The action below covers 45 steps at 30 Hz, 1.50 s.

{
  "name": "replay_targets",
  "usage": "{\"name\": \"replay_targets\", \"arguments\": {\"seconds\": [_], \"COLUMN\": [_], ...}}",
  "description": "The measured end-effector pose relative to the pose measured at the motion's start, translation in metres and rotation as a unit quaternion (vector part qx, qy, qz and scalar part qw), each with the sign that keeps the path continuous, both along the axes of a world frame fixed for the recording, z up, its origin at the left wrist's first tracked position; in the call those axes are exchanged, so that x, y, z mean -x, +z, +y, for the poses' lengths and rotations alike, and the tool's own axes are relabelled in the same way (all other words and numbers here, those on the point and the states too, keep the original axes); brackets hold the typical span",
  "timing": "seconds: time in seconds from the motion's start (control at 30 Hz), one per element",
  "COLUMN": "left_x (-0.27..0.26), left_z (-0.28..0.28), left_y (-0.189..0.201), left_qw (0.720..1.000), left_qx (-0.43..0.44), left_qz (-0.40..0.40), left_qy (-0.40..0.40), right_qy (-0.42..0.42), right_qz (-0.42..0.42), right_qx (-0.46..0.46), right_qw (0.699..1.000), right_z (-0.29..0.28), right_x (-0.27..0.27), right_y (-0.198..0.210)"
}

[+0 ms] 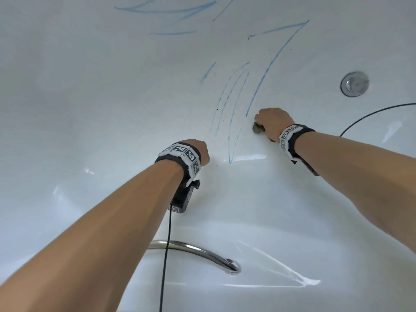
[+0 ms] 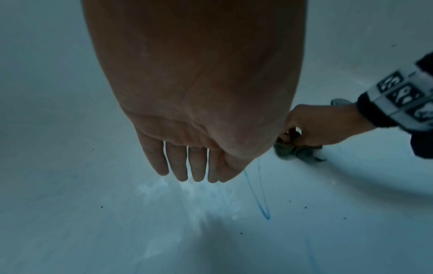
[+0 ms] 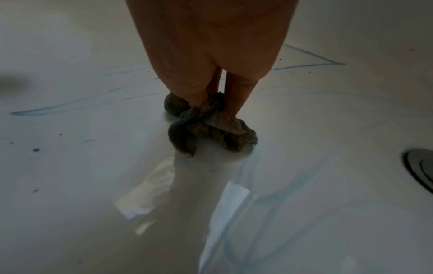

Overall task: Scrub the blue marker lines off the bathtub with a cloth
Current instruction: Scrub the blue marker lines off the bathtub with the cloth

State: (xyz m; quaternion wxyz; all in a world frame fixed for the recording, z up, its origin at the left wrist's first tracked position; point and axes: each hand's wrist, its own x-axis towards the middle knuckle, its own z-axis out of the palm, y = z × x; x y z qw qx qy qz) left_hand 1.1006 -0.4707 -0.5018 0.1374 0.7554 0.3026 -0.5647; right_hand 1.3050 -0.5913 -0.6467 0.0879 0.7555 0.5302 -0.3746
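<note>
Blue marker lines (image 1: 234, 109) run over the white bathtub (image 1: 90, 97), with more strokes at the top (image 1: 171, 12). My right hand (image 1: 271, 122) grips a bunched grey-brown cloth (image 1: 257, 129) and presses it on the tub beside the lower end of a long line. In the right wrist view the fingers (image 3: 201, 92) pinch the cloth (image 3: 211, 129) against the wet surface. My left hand (image 1: 199, 152) hangs left of the lines, holding nothing. Its fingers (image 2: 178, 166) are straight and point down at the tub; I cannot tell if they touch it.
A chrome drain (image 1: 354, 84) sits at the right. A chrome grab handle (image 1: 195, 251) is fixed to the near wall. Black cables hang from my left wrist camera (image 1: 166, 255) and curve at the right (image 1: 371, 114). Dark specks dot the tub.
</note>
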Motion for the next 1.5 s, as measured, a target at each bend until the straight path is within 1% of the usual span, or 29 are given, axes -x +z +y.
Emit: {"name": "replay_targets", "arguments": {"seconds": [0.07, 0.17, 0.23, 0.33, 0.4, 0.47, 0.53, 0.57, 0.6, 0.63, 0.7, 0.73, 0.8, 0.87, 0.9, 0.97, 1.03, 1.07, 1.13, 1.17, 1.2, 1.23, 1.27, 1.33, 1.37, 1.43, 1.47, 1.5], "left_x": [0.008, 0.027, 0.040, 0.060, 0.073, 0.082, 0.087, 0.089, 0.093, 0.095, 0.099, 0.100, 0.099, 0.097, 0.096, 0.089, 0.084, 0.081, 0.078, 0.078, 0.078, 0.080, 0.083, 0.086, 0.086, 0.088, 0.089, 0.089], "left_z": [0.004, 0.012, 0.017, 0.030, 0.040, 0.048, 0.054, 0.056, 0.058, 0.060, 0.059, 0.057, 0.051, 0.049, 0.048, 0.046, 0.044, 0.045, 0.044, 0.043, 0.042, 0.042, 0.042, 0.044, 0.046, 0.050, 0.051, 0.052], "left_y": [-0.014, -0.023, -0.023, -0.025, -0.024, -0.025, -0.028, -0.031, -0.034, -0.038, -0.047, -0.051, -0.057, -0.061, -0.063, -0.065, -0.066, -0.068, -0.073, -0.076, -0.078, -0.082, -0.084, -0.086, -0.085, -0.082, -0.081, -0.081], "left_qw": [1.000, 0.998, 0.998, 0.997, 0.996, 0.995, 0.994, 0.994, 0.995, 0.995, 0.996, 0.997, 0.997, 0.997, 0.997, 0.997, 0.997, 0.997, 0.997, 0.996, 0.995, 0.995, 0.995, 0.996, 0.995, 0.995, 0.995, 0.995], "left_qx": [-0.002, -0.010, -0.007, -0.008, -0.011, -0.015, -0.014, -0.014, -0.015, -0.018, -0.017, -0.011, 0.001, 0.016, 0.021, 0.028, 0.037, 0.038, 0.043, 0.047, 0.053, 0.058, 0.060, 0.058, 0.063, 0.073, 0.066, 0.056], "left_qz": [-0.008, -0.006, 0.001, 0.011, 0.026, 0.038, 0.048, 0.051, 0.051, 0.049, 0.051, 0.052, 0.061, 0.063, 0.063, 0.061, 0.056, 0.056, 0.062, 0.069, 0.077, 0.080, 0.078, 0.073, 0.071, 0.058, 0.045, 0.027], "left_qy": [-0.030, -0.062, -0.070, -0.081, -0.083, -0.089, -0.094, -0.091, -0.086, -0.084, -0.069, -0.057, -0.045, -0.036, -0.033, -0.036, -0.032, -0.026, -0.019, -0.017, -0.016, -0.013, -0.008, 0.006, 0.015, 0.044, 0.060, 0.073], "right_qy": [0.027, 0.025, 0.034, 0.061, 0.111, 0.177, 0.264, 0.288, 0.284, 0.249, 0.136, 0.089, 0.052, 0.051, 0.062, 0.107, 0.163, 0.205, 0.268, 0.264, 0.220, 0.169, 0.105, 0.042, 0.028, 0.007, 0.031, 0.081], "right_qz": [-0.020, -0.023, 0.014, 0.127, 0.151, 0.155, 0.135, 0.115, 0.092, 0.071, 0.041, 0.028, 0.001, -0.010, 0.004, 0.077, 0.165, 0.181, 0.152, 0.116, 0.077, 0.042, 0.028, 0.006, -0.001, 0.016, 0.032, 0.060], "right_qx": [-0.021, -0.016, 0.011, 0.046, 0.039, 0.026, 0.019, 0.008, -0.010, -0.033, -0.079, -0.082, -0.057, -0.036, -0.030, 0.014, 0.089, 0.103, 0.070, 0.049, 0.018, -0.035, -0.077, -0.100, -0.094, -0.087, -0.090, -0.095], "right_qw": [0.999, 0.999, 0.999, 0.989, 0.982, 0.972, 0.955, 0.951, 0.954, 0.965, 0.987, 0.992, 0.997, 0.998, 0.998, 0.991, 0.969, 0.956, 0.949, 0.956, 0.972, 0.984, 0.991, 0.994, 0.995, 0.996, 0.995, 0.990], "right_z": [-0.009, -0.008, -0.003, -0.008, -0.004, 0.008, 0.017, 0.022, 0.027, 0.034, 0.058, 0.071, 0.093, 0.101, 0.097, 0.074, 0.041, 0.029, 0.029, 0.041, 0.054, 0.069, 0.084, 0.109, 0.113, 0.105, 0.095, 0.082], "right_x": [-0.005, -0.001, 0.016, 0.062, 0.087, 0.096, 0.093, 0.089, 0.086, 0.081, 0.068, 0.061, 0.054, 0.057, 0.061, 0.074, 0.096, 0.103, 0.098, 0.091, 0.083, 0.073, 0.064, 0.054, 0.055, 0.070, 0.081, 0.093], "right_y": [-0.002, 0.001, 0.001, -0.005, -0.002, -0.001, 0.003, 0.000, -0.001, -0.002, -0.001, 0.001, 0.006, 0.013, 0.016, 0.022, 0.028, 0.029, 0.022, 0.019, 0.015, 0.011, 0.013, 0.014, 0.012, 0.011, 0.011, 0.010]}}
